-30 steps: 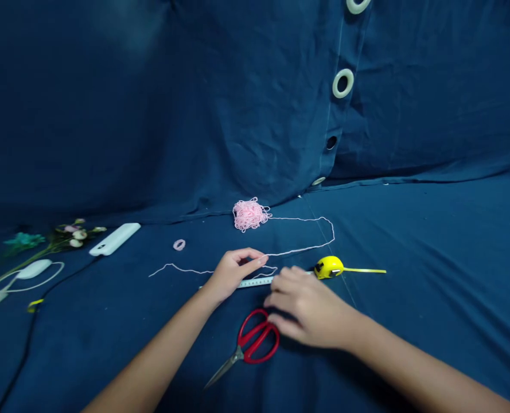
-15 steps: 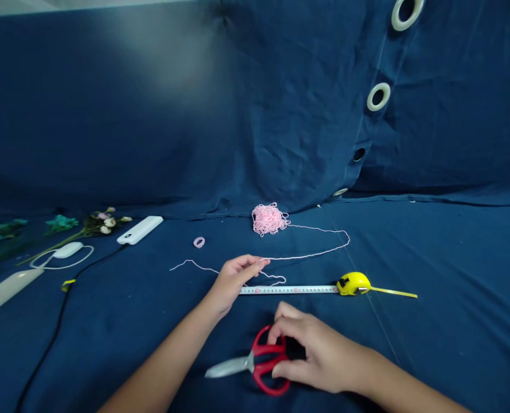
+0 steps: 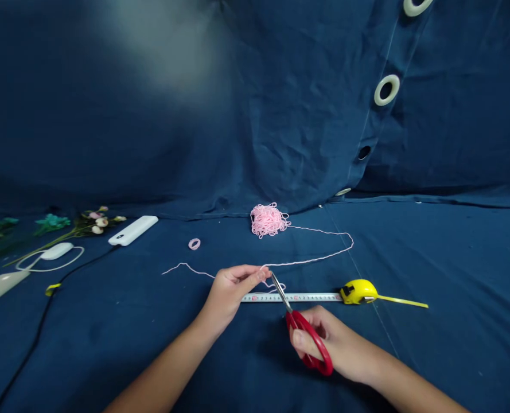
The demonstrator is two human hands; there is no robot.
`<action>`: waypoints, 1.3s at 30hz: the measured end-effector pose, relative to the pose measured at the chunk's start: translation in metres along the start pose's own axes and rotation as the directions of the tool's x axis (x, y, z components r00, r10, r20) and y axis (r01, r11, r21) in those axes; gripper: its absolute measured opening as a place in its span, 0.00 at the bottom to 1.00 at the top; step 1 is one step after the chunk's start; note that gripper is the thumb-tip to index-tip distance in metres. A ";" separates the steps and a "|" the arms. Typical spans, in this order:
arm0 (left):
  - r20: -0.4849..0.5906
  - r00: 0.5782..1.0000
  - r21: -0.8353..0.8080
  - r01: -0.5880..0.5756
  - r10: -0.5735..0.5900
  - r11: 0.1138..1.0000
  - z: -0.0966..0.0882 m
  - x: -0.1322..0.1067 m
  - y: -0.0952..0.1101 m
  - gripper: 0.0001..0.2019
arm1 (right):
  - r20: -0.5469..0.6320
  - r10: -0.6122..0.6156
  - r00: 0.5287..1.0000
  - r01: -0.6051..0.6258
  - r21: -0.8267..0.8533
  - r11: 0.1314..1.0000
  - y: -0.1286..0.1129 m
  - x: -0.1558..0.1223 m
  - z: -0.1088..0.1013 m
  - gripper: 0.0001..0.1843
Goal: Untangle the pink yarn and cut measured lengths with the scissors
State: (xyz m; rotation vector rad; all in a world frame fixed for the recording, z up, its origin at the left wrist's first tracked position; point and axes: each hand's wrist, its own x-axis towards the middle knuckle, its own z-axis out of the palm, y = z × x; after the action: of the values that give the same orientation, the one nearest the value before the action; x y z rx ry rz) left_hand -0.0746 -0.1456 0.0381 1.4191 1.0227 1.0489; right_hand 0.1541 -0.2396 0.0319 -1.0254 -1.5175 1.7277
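Note:
My left hand (image 3: 233, 289) pinches a pink yarn strand (image 3: 310, 261) between thumb and fingers. From that pinch the strand loops right and back to a tangled pink yarn ball (image 3: 267, 220); its loose end trails out to the left. My right hand (image 3: 323, 338) grips red-handled scissors (image 3: 308, 341), whose blades point up and left with their tips by the left fingertips. Whether the blades touch the strand I cannot tell. Behind the scissors lies an extended tape measure (image 3: 360, 291), its white blade running left under my left hand.
A small pink ring (image 3: 194, 244) lies left of the yarn ball. Farther left are a white power bank (image 3: 133, 230) with a black cable (image 3: 43, 321), artificial flowers (image 3: 95, 221) and a white corded device (image 3: 57, 251). A blue curtain (image 3: 259, 115) hangs behind.
My right hand has raised the scissors from the cloth and turned them, bringing the blade tips up to the left fingertips. The left hand keeps its pinch on the yarn.

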 end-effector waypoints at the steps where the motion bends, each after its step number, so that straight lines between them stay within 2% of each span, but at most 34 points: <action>1: -0.005 1.000 -0.004 -0.005 0.005 1.000 0.000 0.000 -0.001 0.16 | -0.002 0.004 1.000 -0.004 -0.007 1.000 -0.002 -0.002 0.001 0.33; 8: -0.017 0.999 0.040 0.037 -0.036 0.999 0.002 -0.004 -0.004 0.18 | -0.044 0.037 0.998 -0.039 -0.066 0.997 -0.011 -0.004 0.005 0.33; 15: -0.002 0.999 0.040 0.047 -0.047 0.998 0.002 -0.006 0.001 0.15 | -0.052 0.012 0.999 -0.015 -0.055 0.998 -0.009 -0.001 0.005 0.33; 21: 0.085 0.996 0.059 -0.032 0.027 0.998 0.003 -0.009 0.006 0.10 | -0.008 -0.001 1.000 0.000 -0.062 0.998 -0.007 0.000 0.002 0.33; 28: 0.128 0.992 0.029 -0.018 0.014 0.999 0.005 -0.011 0.007 0.09 | 0.025 -0.062 0.998 0.064 -0.089 0.994 0.003 0.004 0.000 0.31; 34: 0.150 0.989 0.033 -0.006 0.001 0.999 0.003 -0.009 0.008 0.11 | -0.020 -0.070 0.997 0.068 -0.066 0.996 0.010 0.009 0.001 0.33; 39: 0.119 0.992 0.006 0.050 -0.051 0.999 0.002 -0.011 0.014 0.14 | -0.081 -0.102 0.991 0.098 -0.060 0.993 0.011 0.011 -0.001 0.34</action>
State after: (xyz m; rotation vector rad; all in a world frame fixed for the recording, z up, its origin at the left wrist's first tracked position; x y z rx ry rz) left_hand -0.0743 -0.1581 0.0513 1.4331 0.9687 0.9155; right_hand 0.1501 -0.2318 0.0197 -1.0191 -1.5446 1.5622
